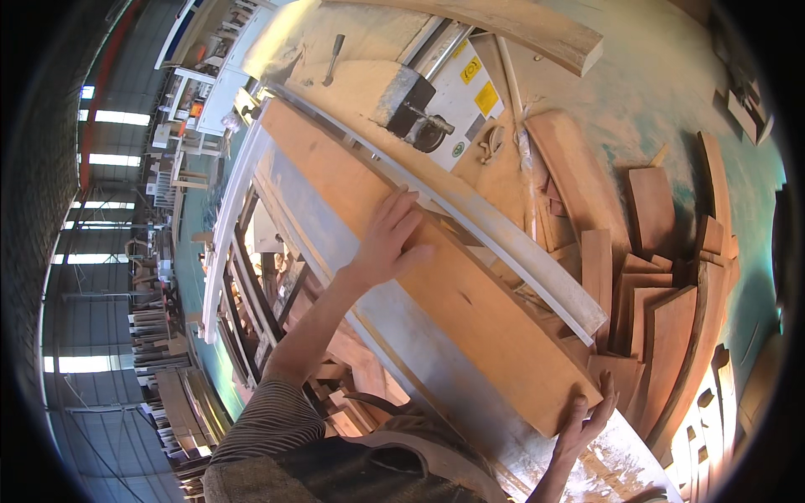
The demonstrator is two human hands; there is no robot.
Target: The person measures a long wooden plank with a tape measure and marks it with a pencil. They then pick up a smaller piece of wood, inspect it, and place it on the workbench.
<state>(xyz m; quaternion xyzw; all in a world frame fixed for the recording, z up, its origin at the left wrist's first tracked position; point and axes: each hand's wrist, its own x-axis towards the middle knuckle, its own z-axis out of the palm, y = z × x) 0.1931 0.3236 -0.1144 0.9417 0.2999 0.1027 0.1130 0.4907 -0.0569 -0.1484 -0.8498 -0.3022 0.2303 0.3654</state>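
A long, thick wooden board [470, 306] lies slantwise across a grey metal machine table [394, 335]. My left hand [388, 239] rests on its middle, with the fingers bent over the far edge and the thumb spread on the upper face. At the near right end, my right hand [584, 423] clasps the board's corner, thumb against the end and fingers round the far side. A pale metal rail [503, 235] runs along beyond the board.
Past the rail, a sawdust-covered machine top bears a black clamp-like fitting [419, 117] and a dark-handled tool [334, 59]. Another thick board [537, 33] lies at the top. Cut wood pieces [662, 327] are heaped at right. Offcuts [360, 377] lie below the table at left.
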